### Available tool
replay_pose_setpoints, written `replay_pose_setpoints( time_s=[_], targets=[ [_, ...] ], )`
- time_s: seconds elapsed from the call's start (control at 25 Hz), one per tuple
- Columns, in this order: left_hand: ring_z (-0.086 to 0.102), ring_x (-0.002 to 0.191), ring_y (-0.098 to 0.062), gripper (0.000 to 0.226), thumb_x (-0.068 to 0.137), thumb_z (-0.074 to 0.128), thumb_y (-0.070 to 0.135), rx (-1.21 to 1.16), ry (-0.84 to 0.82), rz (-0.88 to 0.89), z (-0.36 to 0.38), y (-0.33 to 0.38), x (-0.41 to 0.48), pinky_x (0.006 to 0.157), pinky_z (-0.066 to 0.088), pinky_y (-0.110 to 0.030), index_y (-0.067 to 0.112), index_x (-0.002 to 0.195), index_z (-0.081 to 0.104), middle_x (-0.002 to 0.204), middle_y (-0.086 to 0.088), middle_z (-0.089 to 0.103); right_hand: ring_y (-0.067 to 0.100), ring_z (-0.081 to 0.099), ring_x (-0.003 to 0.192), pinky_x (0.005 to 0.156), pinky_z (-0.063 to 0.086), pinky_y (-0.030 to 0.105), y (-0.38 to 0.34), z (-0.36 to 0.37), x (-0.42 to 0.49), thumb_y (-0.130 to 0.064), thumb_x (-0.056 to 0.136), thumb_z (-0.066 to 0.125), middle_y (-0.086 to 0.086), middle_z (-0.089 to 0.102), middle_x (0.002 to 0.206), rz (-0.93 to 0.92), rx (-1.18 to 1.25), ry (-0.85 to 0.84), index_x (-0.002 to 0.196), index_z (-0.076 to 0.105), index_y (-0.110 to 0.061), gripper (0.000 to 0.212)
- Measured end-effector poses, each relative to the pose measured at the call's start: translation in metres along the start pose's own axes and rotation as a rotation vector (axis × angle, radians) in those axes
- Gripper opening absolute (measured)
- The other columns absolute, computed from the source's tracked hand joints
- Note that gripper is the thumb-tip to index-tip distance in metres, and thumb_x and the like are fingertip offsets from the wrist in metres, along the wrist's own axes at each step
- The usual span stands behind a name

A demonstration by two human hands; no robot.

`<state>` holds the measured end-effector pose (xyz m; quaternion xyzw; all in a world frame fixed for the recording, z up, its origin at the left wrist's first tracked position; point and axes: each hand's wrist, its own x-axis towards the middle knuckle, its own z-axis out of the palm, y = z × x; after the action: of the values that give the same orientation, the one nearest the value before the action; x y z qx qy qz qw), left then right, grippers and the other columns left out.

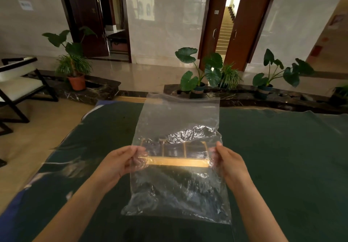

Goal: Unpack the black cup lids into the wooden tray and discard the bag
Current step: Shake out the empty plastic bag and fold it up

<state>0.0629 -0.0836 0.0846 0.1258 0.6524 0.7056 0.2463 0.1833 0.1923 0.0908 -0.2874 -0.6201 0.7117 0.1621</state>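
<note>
A clear plastic bag (177, 121) hangs in the air in front of me, stretched between both hands. My left hand (120, 161) pinches its left edge and my right hand (227, 161) pinches its right edge, at mid height. Through the plastic I see the wooden tray (177, 161) on the table, with dark cup lids (172, 150) in its compartments. Whether any lids are inside the bag I cannot tell; its lower part looks dark and crumpled.
The table is covered with a dark green cloth (282, 157) under a clear film. A chair (18, 85) stands at the left. Potted plants (75, 66) line a dark stone ledge (263, 98) beyond the table's far edge.
</note>
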Motion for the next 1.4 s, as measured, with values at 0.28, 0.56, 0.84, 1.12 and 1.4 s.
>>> replay_pose_setpoints(
  time_s=[0.28, 0.56, 0.84, 1.12, 1.4],
  targets=[
    [0.069, 0.073, -0.011, 0.025, 0.095, 0.046, 0.016, 0.074, 0.156, 0.124, 0.021, 0.005, -0.007, 0.063, 0.054, -0.020, 0.011, 0.096, 0.071, 0.082, -0.001, 0.075, 0.008, 0.053, 0.042, 0.039, 0.044, 0.017, 0.008, -0.003, -0.006, -0.007, 0.087, 0.053, -0.001, 0.062, 0.050, 0.102, 0.469, 0.199, 0.059, 0.061, -0.009, 0.029],
    [0.052, 0.104, 0.002, 0.022, 0.092, 0.051, 0.015, 0.429, 0.331, 0.462, 0.027, 0.004, -0.010, 0.089, 0.045, -0.021, 0.024, 0.087, 0.071, 0.114, 0.005, 0.056, 0.005, 0.039, 0.036, 0.036, 0.036, 0.019, 0.006, -0.003, -0.014, -0.021, 0.088, 0.060, -0.007, 0.045, 0.042, -0.113, 0.237, 0.275, 0.063, 0.065, -0.008, 0.028],
    [0.055, 0.103, 0.010, 0.031, 0.098, 0.038, 0.012, 0.511, 0.308, 0.725, 0.017, 0.011, -0.002, 0.096, 0.041, -0.015, 0.027, 0.087, 0.063, 0.102, 0.012, 0.065, 0.003, 0.063, 0.099, 0.087, 0.045, 0.020, -0.002, -0.006, -0.020, -0.026, 0.092, 0.055, -0.007, 0.070, 0.098, -0.507, -0.139, 0.256, 0.054, 0.050, -0.006, 0.043],
    [0.058, 0.054, 0.003, 0.026, 0.097, 0.029, 0.033, 0.607, 0.430, 0.721, 0.026, 0.020, 0.009, 0.047, 0.043, -0.006, 0.039, 0.077, 0.045, 0.061, 0.007, 0.053, 0.003, 0.034, 0.043, 0.043, 0.032, 0.014, -0.011, 0.003, -0.010, -0.035, 0.096, 0.044, -0.010, 0.040, 0.044, -0.557, -0.164, 0.288, 0.057, 0.037, -0.018, 0.044],
    [0.052, 0.053, -0.009, 0.024, 0.098, 0.028, 0.033, 0.738, 0.576, 0.630, 0.021, 0.020, 0.025, 0.044, 0.037, -0.026, 0.022, 0.085, 0.045, 0.063, 0.007, 0.052, 0.021, 0.070, 0.077, 0.068, 0.058, 0.032, -0.008, -0.004, 0.006, -0.047, 0.090, 0.050, 0.005, 0.068, 0.092, -0.229, -0.124, 0.068, 0.107, 0.051, -0.012, 0.039]
  ],
)
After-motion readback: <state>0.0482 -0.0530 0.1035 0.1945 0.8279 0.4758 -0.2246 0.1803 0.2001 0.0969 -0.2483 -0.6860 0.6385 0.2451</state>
